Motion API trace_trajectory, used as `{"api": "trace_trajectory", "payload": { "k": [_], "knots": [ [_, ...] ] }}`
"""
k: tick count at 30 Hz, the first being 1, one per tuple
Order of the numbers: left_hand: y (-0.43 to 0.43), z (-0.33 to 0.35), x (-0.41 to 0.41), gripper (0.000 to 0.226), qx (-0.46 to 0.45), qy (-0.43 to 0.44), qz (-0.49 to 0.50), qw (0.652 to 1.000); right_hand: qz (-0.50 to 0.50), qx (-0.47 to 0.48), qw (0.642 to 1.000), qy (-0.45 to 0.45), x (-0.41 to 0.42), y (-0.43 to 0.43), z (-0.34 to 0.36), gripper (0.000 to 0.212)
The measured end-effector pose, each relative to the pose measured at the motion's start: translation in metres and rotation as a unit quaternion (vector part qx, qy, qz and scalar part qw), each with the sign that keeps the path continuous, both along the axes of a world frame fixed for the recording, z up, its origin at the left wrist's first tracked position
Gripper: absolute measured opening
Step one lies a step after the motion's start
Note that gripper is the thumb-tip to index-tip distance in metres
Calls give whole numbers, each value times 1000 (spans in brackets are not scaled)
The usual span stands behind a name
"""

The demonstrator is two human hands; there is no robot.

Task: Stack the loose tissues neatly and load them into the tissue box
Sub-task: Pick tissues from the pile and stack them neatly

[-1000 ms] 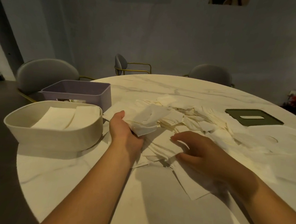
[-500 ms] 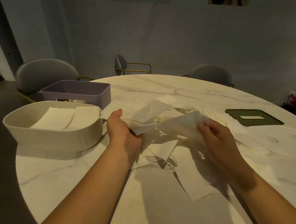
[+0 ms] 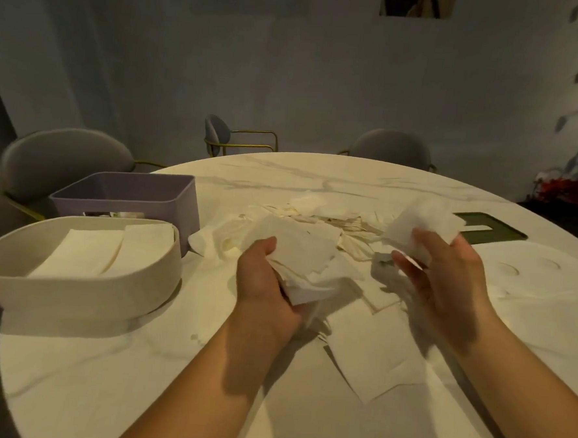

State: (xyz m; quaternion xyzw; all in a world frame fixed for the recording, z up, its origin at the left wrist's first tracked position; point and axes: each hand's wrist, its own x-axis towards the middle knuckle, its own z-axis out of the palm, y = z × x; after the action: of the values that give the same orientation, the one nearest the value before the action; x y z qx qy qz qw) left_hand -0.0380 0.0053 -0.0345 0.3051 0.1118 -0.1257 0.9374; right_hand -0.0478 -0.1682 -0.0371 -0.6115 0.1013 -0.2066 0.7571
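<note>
Gathering step in hand: the left hand [image 3: 263,281] is gripping a messy bunch of tissues [image 3: 299,253] above the table [image 3: 119,371], thumb curled over the top. The right hand [image 3: 442,282] is pinching a lifted tissue [image 3: 426,217] near the loose pile [image 3: 328,214]. It is probably one sheet, but blur makes that unclear. The cream tissue box [image 3: 73,293] is sitting to the left, apart from both hands, with folded tissues [image 3: 102,255] lying inside. Most sheets are lying unstacked, so I judge the task far from done. The next move calls for laying the pinched tissue onto the bunch and squaring the edges before loading.
</note>
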Motion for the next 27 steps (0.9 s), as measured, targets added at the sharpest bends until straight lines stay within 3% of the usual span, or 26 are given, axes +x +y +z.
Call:
{"api": "trace_trajectory", "payload": {
  "k": [4,7,12,16,19,22,25,27],
  "knots": [
    [-12,-5,-5,29,23,5,-55,998,-19,-246,958,-146,-1,11,-4,27],
    [-17,-6,-7,27,22,-6,-71,997,41,-354,916,-186,1,19,-10,38],
    [-16,-3,-9,40,0,-42,-57,997,120,-408,889,-169,5,21,-16,36],
    [-17,2,-13,27,55,-32,-35,997,177,-441,866,-154,3,19,-17,34],
    [-15,4,-15,13,43,-21,-62,997,203,-367,896,-149,1,21,-15,36],
    [-12,3,-13,11,39,-17,-34,998,146,-259,945,-138,3,18,-10,35],
    [-12,4,-13,10,27,-30,-24,999,97,-157,980,-78,5,13,-4,23],
    [-11,4,-13,10,25,-34,-24,999,119,-84,989,-11,2,12,0,23]
  ]
}}
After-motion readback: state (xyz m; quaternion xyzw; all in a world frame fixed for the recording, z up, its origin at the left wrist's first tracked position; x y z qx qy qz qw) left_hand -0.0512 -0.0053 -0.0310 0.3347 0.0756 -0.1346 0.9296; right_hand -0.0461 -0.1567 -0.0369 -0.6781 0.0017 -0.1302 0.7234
